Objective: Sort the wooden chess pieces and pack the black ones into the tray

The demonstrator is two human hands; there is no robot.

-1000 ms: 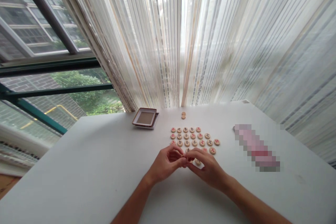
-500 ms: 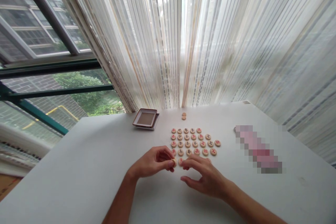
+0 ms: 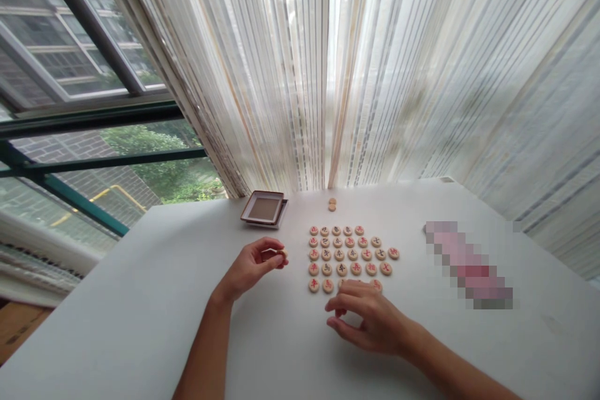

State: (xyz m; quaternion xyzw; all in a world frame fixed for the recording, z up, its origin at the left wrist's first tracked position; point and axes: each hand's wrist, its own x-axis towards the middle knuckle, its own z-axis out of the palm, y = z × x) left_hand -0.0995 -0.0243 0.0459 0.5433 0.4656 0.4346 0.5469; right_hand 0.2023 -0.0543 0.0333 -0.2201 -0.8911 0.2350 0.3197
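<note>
Round wooden Chinese chess pieces [image 3: 339, 255] with red or black characters lie face up in several rows on the white table [image 3: 154, 300]. My left hand [image 3: 255, 265] is raised left of the rows, its thumb and fingers pinched on a small pale Chinese chess piece [image 3: 284, 253], mostly hidden by the fingertips. Over the nearest row hovers my right hand [image 3: 370, 319], thumb and fingers apart and nothing between them. It covers some pieces of that row. A red-marked piece [image 3: 314, 285] sits at this row's left end.
Behind the rows, two pieces [image 3: 332, 205] lie by themselves near the curtain [image 3: 328, 75]. A shallow square box [image 3: 262, 207] rests on another tray-like part at the back left. To the right is a blurred-out pinkish object [image 3: 469, 265]. An open window [image 3: 94, 137] is at left.
My left hand has moved up and left, away from the nearest row, uncovering the piece at its left end. My right hand has stayed nearly in place. The view has shifted slightly.
</note>
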